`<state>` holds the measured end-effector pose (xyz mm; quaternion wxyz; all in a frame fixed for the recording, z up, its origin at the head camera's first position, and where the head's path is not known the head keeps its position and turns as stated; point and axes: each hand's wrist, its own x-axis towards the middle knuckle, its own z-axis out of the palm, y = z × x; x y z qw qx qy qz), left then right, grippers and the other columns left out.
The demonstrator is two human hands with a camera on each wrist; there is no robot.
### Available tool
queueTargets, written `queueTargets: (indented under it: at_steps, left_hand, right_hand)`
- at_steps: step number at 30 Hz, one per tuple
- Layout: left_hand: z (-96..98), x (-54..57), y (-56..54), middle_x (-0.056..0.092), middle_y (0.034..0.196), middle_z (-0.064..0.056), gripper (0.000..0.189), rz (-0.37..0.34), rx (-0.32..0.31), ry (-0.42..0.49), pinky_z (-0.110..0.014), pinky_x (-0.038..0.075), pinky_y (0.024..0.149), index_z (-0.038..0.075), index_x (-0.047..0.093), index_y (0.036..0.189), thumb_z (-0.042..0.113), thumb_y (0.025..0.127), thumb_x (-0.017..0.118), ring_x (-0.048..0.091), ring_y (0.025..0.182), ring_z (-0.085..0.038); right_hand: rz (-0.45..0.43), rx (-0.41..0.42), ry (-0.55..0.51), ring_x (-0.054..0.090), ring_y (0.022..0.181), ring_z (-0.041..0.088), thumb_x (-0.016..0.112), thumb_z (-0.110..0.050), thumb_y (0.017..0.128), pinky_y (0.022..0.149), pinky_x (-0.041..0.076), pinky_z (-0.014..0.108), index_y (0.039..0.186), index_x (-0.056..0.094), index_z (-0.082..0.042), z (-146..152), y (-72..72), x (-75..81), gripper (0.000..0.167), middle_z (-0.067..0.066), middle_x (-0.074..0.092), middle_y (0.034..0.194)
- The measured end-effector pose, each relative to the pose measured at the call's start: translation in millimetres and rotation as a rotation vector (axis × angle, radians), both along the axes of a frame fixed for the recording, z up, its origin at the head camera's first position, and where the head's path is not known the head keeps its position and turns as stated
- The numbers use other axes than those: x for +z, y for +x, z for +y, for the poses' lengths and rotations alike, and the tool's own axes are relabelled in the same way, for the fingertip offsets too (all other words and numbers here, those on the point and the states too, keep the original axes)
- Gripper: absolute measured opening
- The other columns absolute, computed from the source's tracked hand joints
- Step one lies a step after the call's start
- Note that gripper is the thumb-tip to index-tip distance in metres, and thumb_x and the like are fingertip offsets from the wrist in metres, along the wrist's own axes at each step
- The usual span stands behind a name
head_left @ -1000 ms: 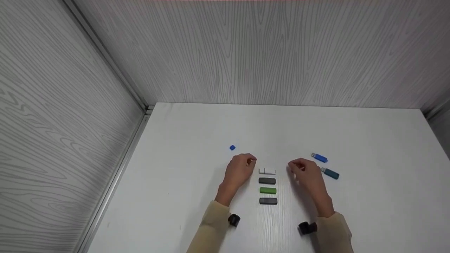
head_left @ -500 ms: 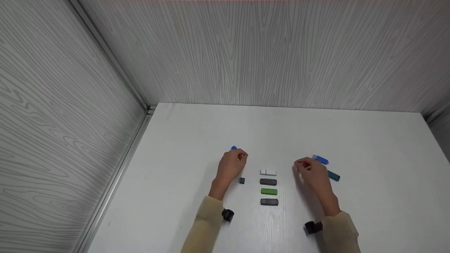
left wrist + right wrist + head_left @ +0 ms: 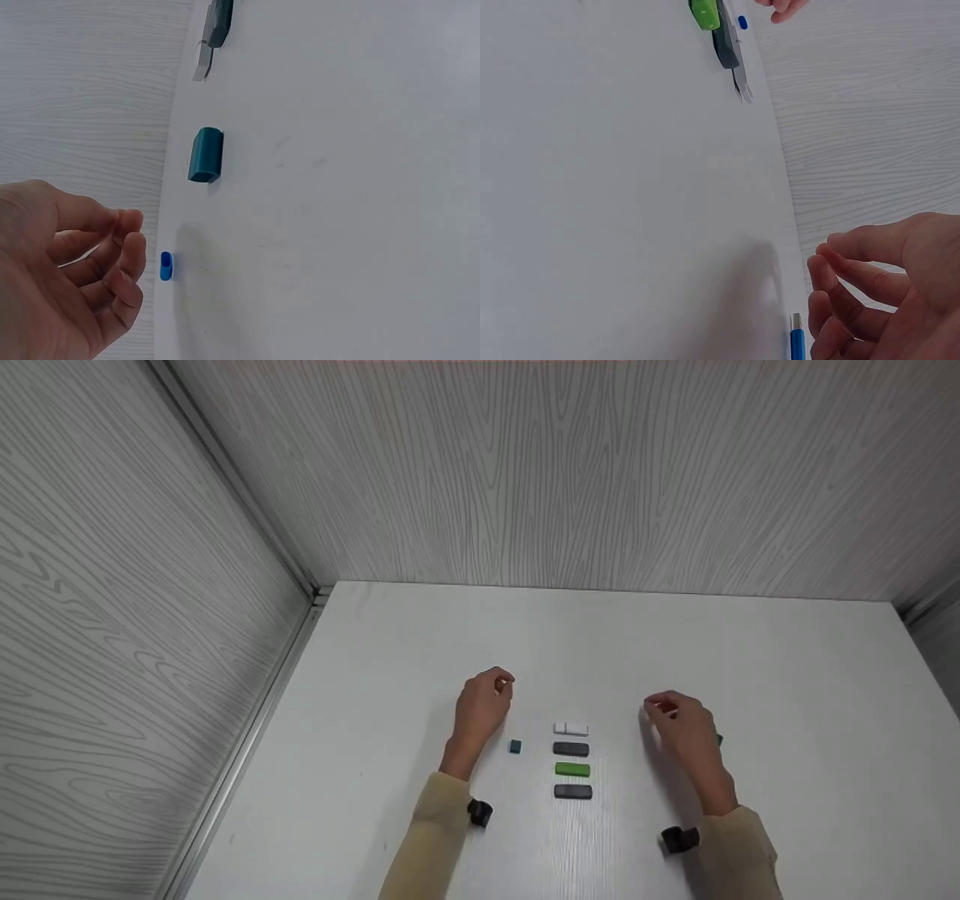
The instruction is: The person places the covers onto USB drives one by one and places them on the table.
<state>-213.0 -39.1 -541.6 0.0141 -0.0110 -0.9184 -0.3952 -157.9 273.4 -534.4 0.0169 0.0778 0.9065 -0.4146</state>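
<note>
From where I watch, the far left is a grey wood-grain panel, then a beige fabric sleeve reaching in over the white tabletop. At its end is the left hand, thumb and forefinger drawn to a narrow pinch, the other fingers loosely bent; I can't tell whether anything tiny sits between the tips. Near those fingers my left wrist view shows a small bright-blue plastic cap lying on the table. Right of the hand lies a dark teal block-shaped cap.

Next comes a neat column, far to near, each piece apart from the next: a white stick, a dark grey stick, a bright green stick and a second dark grey stick.

Further right, the right hand has its thumb and forefinger tips together too, contents unclear to me. Just beside it, my right wrist view catches a blue stick with a metal plug; a dark teal sliver peeks out past the hand.
</note>
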Motion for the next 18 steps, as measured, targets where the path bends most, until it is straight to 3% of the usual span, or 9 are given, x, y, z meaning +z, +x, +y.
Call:
queueTargets:
  at_steps: [6, 13, 18]
  left_hand:
    - [-4.0, 0.6, -5.9, 0.078, 0.105, -0.01, 0.018, -0.002, 0.039, -0.028, -0.04, 0.06, 0.085, 0.006, 0.075, 0.116, 0.012, 0.104, 0.064, 0.071, 0.091, -0.021]
    - [-10.0, -1.0, -9.1, 0.076, 0.097, -0.011, 0.017, 0.009, 0.062, -0.046, -0.038, 0.057, 0.075, 0.002, 0.073, 0.116, 0.007, 0.102, 0.065, 0.068, 0.082, -0.021]
    - [-10.7, 0.4, -11.9, 0.074, 0.097, -0.012, 0.019, -0.019, 0.09, -0.06, -0.038, 0.057, 0.076, 0.002, 0.072, 0.119, 0.01, 0.102, 0.067, 0.066, 0.082, -0.021]
  right_hand:
    - [0.042, -0.007, 0.029, 0.065, 0.101, 0.031, 0.061, -0.021, 0.105, 0.074, 0.048, 0.029, 0.124, 0.073, 0.0, 7.8, -1.6, 1.1, 0.031, 0.023, 0.072, 0.115]
    - [0.082, -0.005, 0.056, 0.065, 0.101, 0.032, 0.061, -0.018, 0.105, 0.077, 0.047, 0.029, 0.122, 0.074, 0.002, 17.5, -3.7, -0.1, 0.029, 0.024, 0.073, 0.114]
    - [0.097, -0.012, 0.056, 0.065, 0.104, 0.033, 0.062, -0.016, 0.104, 0.081, 0.047, 0.029, 0.121, 0.073, 0.002, 22.4, -4.6, 0.1, 0.027, 0.024, 0.073, 0.113]
